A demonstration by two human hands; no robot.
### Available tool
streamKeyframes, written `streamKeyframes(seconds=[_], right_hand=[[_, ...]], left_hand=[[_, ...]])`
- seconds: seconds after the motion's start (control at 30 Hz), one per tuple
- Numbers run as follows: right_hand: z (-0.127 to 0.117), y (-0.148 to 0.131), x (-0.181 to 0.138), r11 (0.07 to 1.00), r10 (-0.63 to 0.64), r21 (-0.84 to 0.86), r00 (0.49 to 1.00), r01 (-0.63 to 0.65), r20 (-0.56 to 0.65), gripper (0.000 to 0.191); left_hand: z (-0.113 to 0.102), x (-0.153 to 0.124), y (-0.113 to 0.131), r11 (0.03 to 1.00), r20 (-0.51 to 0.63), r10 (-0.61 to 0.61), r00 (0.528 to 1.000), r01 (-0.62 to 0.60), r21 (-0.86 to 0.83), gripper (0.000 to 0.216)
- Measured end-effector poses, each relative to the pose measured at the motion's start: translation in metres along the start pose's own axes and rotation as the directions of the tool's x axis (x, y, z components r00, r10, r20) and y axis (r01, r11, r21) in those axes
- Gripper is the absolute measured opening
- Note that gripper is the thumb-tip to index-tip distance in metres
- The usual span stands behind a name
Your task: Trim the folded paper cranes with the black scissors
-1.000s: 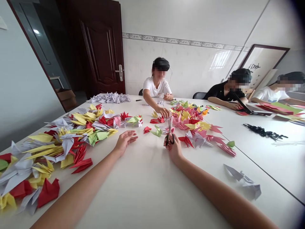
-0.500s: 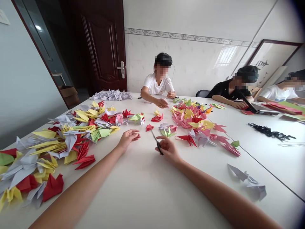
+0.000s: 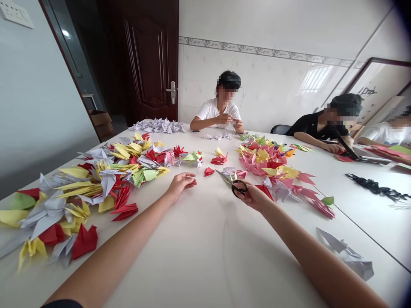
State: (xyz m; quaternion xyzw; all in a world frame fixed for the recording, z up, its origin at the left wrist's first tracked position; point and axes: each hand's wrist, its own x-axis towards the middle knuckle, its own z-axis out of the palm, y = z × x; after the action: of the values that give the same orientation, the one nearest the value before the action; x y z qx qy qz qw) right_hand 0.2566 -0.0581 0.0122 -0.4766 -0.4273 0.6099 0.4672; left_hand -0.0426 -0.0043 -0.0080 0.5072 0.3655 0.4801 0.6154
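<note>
In my right hand (image 3: 253, 196) is a pair of scissors (image 3: 239, 188) with black handles, its blades pointing up and left, away from me. My left hand (image 3: 182, 186) rests low over the table with its fingers curled together; whatever they pinch, if anything, is too small to make out. A small folded red paper piece (image 3: 208, 172) lies between the hands, just beyond the scissor tips. Behind it sits a red and yellow paper crane (image 3: 219, 157). Lilac and pink folded cranes (image 3: 236, 172) lie close by the blades.
A big heap of coloured paper cranes (image 3: 105, 175) covers the table's left side; another pile (image 3: 263, 156) stands right of centre. Pale stars or cranes (image 3: 157, 125) fill the far left corner. Black cord (image 3: 375, 186) lies right. A person (image 3: 221, 113) sits opposite, others at right.
My right hand has moved rightward, and the scissors have turned so their handle loops show. The person opposite has drawn a hand back from the table to the chest. My view has shifted slightly left.
</note>
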Motion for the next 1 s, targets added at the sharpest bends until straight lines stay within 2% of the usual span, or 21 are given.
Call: streamKeyframes(seconds=[0.07,0.1,0.2,0.27,0.3,0.4,0.47,0.57,0.63,0.73,0.83,1.0], right_hand=[[-0.01,0.0,0.006,0.998,-0.062,0.005,0.982,0.064,-0.178,0.034],[-0.014,0.0,0.008,0.993,-0.111,0.011,0.956,0.118,-0.272,0.035],[-0.018,0.005,0.011,0.943,-0.312,-0.062,0.802,0.327,-0.509,0.041],[-0.013,0.01,0.009,0.888,-0.45,-0.183,0.717,0.421,-0.532,0.042],[-0.009,0.013,0.008,0.861,-0.505,-0.238,0.71,0.449,-0.491,0.042],[0.006,0.025,0.004,0.815,-0.561,-0.334,0.787,0.473,-0.257,0.04],[0.016,0.033,0.001,0.809,-0.52,-0.379,0.848,0.45,-0.104,0.04],[0.025,0.04,-0.002,0.821,-0.446,-0.389,0.895,0.418,0.023,0.043],[0.026,0.04,-0.004,0.851,-0.415,-0.338,0.909,0.403,0.039,0.044],[0.021,0.035,-0.004,0.91,-0.348,-0.249,0.937,0.332,-0.024,0.042],[0.014,0.031,0.0,0.956,-0.285,-0.097,0.953,0.276,-0.099,0.041],[0.003,0.031,0.008,0.964,-0.209,0.139,0.969,0.226,-0.128,0.038]], left_hand=[[0.0,0.0,0.0,1.0,0.002,-0.001,1.0,0.001,-0.005,0.038],[0.0,0.0,0.0,1.0,0.003,-0.004,1.0,0.004,-0.009,0.038],[0.0,0.0,0.002,1.0,-0.001,-0.018,1.0,0.018,-0.014,0.037],[0.001,-0.001,0.002,1.0,-0.006,-0.022,1.0,0.022,-0.015,0.036],[0.002,-0.001,0.003,1.0,-0.008,-0.021,1.0,0.021,-0.016,0.035],[0.001,-0.002,0.004,0.999,-0.014,-0.027,1.0,0.027,-0.042,0.033],[0.0,-0.001,0.004,0.994,-0.03,-0.051,0.998,0.048,-0.096,0.031],[-0.005,0.001,0.006,0.974,-0.074,-0.105,0.992,0.087,-0.21,0.027],[-0.007,0.002,0.007,0.955,-0.105,-0.128,0.986,0.094,-0.282,0.024],[-0.008,0.001,0.008,0.931,-0.14,-0.152,0.978,0.095,-0.352,0.019],[-0.005,-0.001,0.01,0.933,-0.158,-0.159,0.975,0.096,-0.347,0.018],[-0.001,-0.005,0.013,0.937,-0.183,-0.153,0.971,0.084,-0.339,0.018]])
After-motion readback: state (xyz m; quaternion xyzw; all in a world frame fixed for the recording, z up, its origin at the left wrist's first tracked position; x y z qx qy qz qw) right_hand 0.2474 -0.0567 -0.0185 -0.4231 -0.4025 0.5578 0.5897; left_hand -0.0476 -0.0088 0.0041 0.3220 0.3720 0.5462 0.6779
